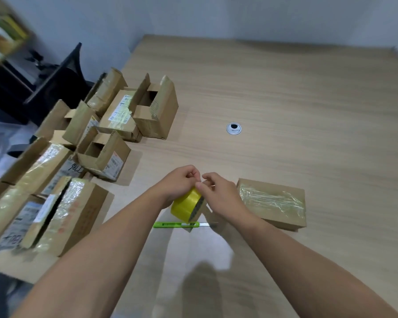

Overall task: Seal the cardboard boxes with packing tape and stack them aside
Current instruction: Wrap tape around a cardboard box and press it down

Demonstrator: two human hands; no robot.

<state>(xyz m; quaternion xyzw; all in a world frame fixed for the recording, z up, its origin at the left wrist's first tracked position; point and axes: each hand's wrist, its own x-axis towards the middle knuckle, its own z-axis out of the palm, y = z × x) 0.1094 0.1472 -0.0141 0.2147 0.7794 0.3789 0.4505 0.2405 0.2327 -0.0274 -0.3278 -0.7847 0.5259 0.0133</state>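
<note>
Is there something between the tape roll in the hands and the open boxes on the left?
Nothing visible. Only bare table lies between the tape roll and the nearest open box. The green knife lies nearer the person, off that path.

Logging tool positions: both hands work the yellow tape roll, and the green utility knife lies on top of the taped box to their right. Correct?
Only the knife's place is wrong. In the head view the green utility knife lies on the table by the tape roll, apart from the taped box.
</note>
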